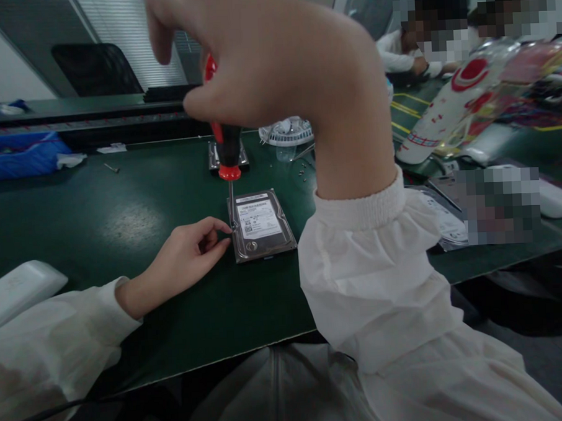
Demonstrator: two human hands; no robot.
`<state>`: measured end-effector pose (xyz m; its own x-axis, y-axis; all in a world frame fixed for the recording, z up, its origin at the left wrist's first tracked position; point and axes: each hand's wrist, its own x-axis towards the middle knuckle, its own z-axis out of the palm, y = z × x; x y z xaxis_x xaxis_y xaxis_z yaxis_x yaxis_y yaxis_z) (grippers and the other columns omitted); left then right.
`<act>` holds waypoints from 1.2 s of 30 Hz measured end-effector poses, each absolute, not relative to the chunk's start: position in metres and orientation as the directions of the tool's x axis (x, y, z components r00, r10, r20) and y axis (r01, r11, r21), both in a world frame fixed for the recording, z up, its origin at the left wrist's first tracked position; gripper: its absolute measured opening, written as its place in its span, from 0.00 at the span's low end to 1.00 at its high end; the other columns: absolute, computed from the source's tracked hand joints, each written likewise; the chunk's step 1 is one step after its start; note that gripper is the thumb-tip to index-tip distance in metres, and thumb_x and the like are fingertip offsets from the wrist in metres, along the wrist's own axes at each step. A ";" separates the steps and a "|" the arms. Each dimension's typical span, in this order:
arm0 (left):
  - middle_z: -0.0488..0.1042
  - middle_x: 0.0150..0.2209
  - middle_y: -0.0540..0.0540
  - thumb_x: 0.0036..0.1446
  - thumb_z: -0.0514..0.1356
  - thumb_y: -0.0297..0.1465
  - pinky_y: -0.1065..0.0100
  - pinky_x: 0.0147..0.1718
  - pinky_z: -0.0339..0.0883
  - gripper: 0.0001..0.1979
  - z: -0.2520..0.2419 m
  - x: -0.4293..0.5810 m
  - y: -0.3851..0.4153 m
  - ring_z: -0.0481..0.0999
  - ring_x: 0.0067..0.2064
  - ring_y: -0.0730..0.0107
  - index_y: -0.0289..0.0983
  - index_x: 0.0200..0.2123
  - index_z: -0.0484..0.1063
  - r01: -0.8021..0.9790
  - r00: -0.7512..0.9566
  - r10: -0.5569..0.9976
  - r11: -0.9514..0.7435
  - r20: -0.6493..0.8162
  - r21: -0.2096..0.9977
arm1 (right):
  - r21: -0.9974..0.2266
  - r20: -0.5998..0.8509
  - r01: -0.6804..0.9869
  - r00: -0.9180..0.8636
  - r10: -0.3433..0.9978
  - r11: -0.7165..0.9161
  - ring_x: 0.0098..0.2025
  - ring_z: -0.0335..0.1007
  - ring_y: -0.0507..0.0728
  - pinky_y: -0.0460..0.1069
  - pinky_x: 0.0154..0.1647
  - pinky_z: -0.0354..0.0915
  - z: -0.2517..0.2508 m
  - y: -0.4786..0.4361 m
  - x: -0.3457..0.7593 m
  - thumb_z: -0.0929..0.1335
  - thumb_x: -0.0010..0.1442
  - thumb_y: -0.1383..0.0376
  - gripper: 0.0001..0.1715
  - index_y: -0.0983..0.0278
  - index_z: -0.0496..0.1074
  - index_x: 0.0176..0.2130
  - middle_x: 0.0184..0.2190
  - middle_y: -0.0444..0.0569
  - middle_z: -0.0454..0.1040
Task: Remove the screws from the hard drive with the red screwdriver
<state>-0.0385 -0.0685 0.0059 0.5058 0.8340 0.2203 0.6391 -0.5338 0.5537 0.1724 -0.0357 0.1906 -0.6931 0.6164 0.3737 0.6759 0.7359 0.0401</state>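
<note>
A hard drive (268,241) lies label side up on the green table in front of me. My right hand (260,59), raised above it, is closed around a red and black screwdriver (229,152). The screwdriver points straight down, its tip at the drive's left edge, where a screw is too small to make out. My left hand (183,261) rests on the table, fingers curled, with index finger and thumb against that same left edge, close to the tip. Behind the screwdriver sits a second hard drive (212,159), partly hidden.
Loose screws (302,170) lie near a small clear cup (286,153) and a white slotted basket (287,133). More drives (444,222) are at the right, beside a white bottle (439,113). A blue bin (18,157) stands far left. Another person (395,50) sits across.
</note>
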 end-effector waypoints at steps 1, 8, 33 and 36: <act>0.65 0.24 0.56 0.65 0.59 0.38 0.71 0.23 0.58 0.10 0.006 -0.038 -0.069 0.65 0.23 0.74 0.39 0.44 0.73 0.639 0.505 0.835 -0.532 0.219 0.556 | 0.034 0.394 0.675 -0.687 0.611 0.737 0.61 0.63 0.57 0.49 0.63 0.60 0.190 -0.033 0.172 0.60 0.59 0.67 0.29 0.70 0.66 0.58 0.60 0.45 0.67; 0.66 0.24 0.56 0.64 0.60 0.38 0.70 0.23 0.59 0.10 0.006 -0.039 -0.069 0.65 0.24 0.73 0.39 0.44 0.74 0.634 0.506 0.833 -0.535 0.224 0.559 | 0.066 0.380 0.706 -0.671 0.636 0.705 0.59 0.64 0.56 0.48 0.58 0.62 0.191 -0.035 0.175 0.60 0.56 0.69 0.32 0.68 0.65 0.60 0.60 0.43 0.67; 0.66 0.26 0.54 0.64 0.60 0.36 0.70 0.24 0.60 0.11 0.008 -0.036 -0.070 0.67 0.26 0.72 0.37 0.46 0.76 0.631 0.496 0.821 -0.564 0.283 0.532 | 0.054 0.370 0.708 -0.669 0.644 0.704 0.54 0.69 0.58 0.51 0.52 0.64 0.189 -0.034 0.177 0.65 0.53 0.69 0.27 0.70 0.69 0.54 0.55 0.45 0.71; 0.67 0.26 0.53 0.63 0.60 0.36 0.70 0.24 0.60 0.11 0.008 -0.035 -0.070 0.68 0.26 0.72 0.37 0.45 0.76 0.639 0.486 0.826 -0.559 0.285 0.529 | 0.038 0.375 0.694 -0.676 0.634 0.719 0.53 0.70 0.58 0.50 0.50 0.63 0.189 -0.031 0.178 0.66 0.54 0.66 0.25 0.70 0.71 0.52 0.54 0.46 0.72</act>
<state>-0.0352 -0.0700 0.0079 0.4864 0.8259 0.2852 0.6386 -0.5588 0.5290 0.1776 -0.0308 0.1888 -0.6763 0.6339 0.3753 0.6945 0.7185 0.0380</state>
